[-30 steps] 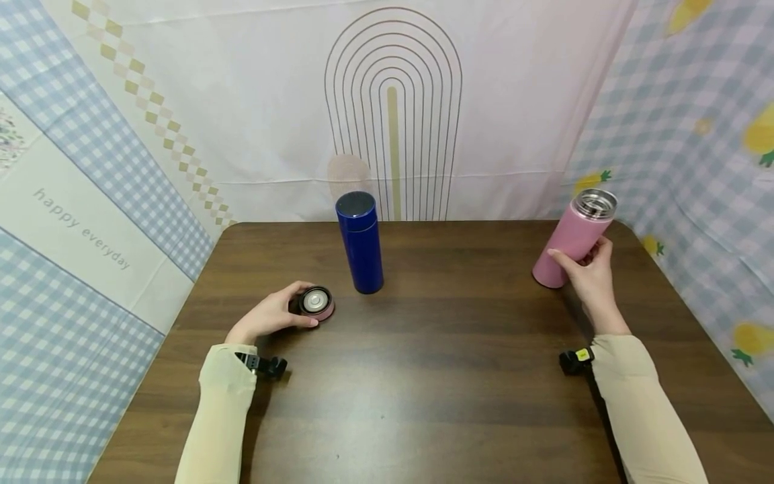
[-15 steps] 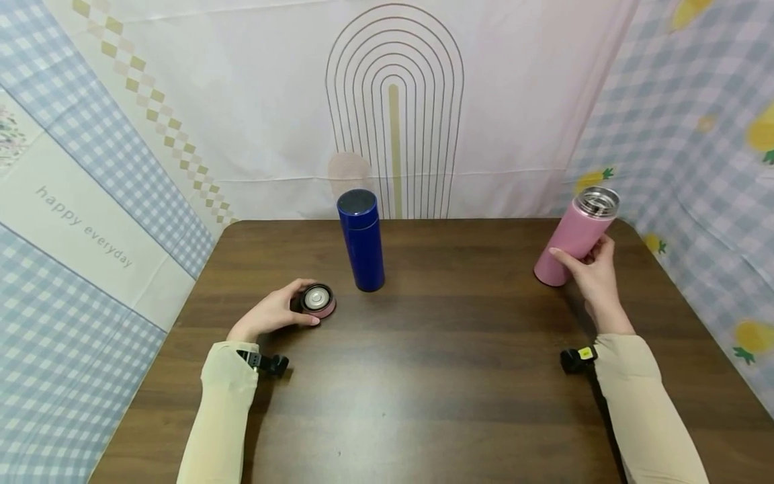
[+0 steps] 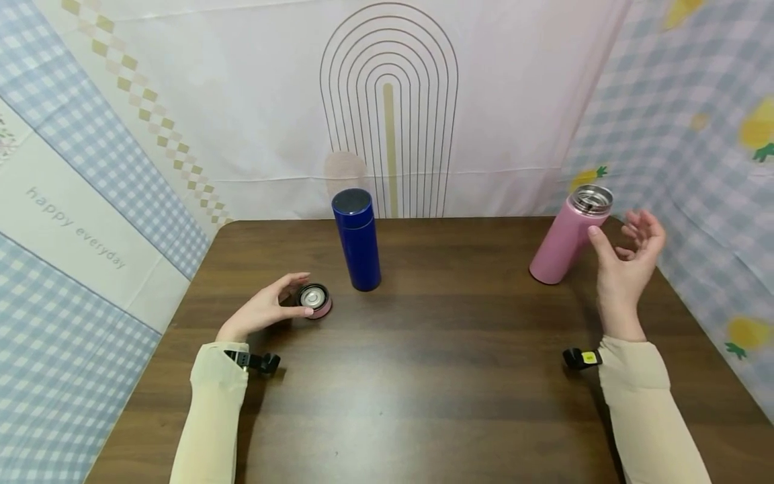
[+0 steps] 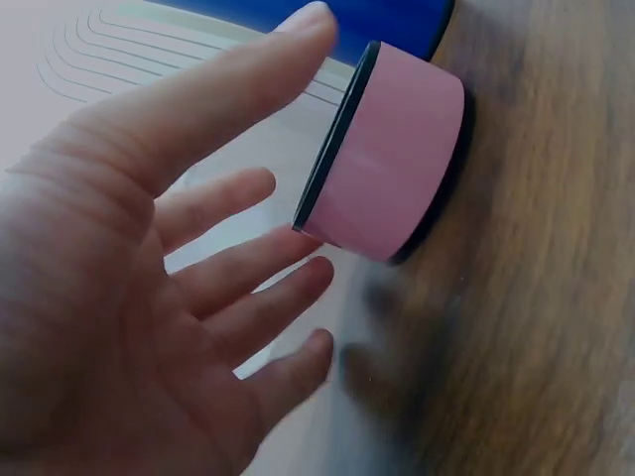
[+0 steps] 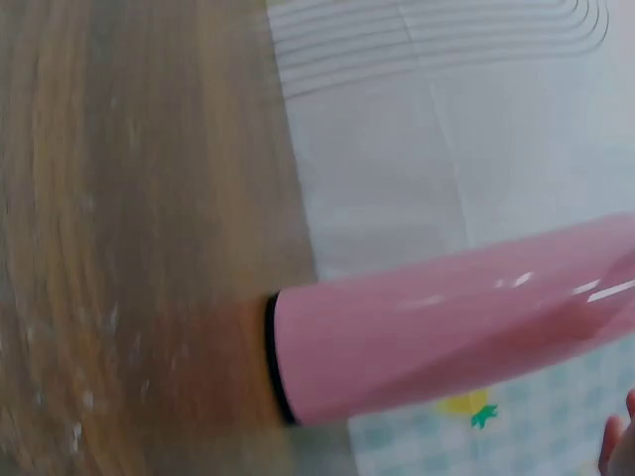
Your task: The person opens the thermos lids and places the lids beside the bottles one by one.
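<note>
The pink bottle (image 3: 565,240) stands lidless at the table's back right, its steel mouth facing up. Just right of it, my right hand (image 3: 629,269) is off the bottle with fingers spread; only fingertips show at the edge of the right wrist view, beside the bottle (image 5: 446,332). On the left, a pink lid (image 3: 321,309) lies with its inner side up. My left hand (image 3: 263,309) is around its left side, fingers spread; in the left wrist view the hand (image 4: 189,258) stands apart from the lid (image 4: 392,149). The blue bottle (image 3: 361,249) stands upright behind the lid.
The brown wooden table (image 3: 423,376) reaches back to a white patterned cloth (image 3: 260,101). Checked blue cloth hangs at both sides. A small black camera is strapped to each wrist.
My right hand has let go of the pink bottle and moved right, away from it. My left hand has loosened from the lid and drawn slightly back. Both bottles still stand.
</note>
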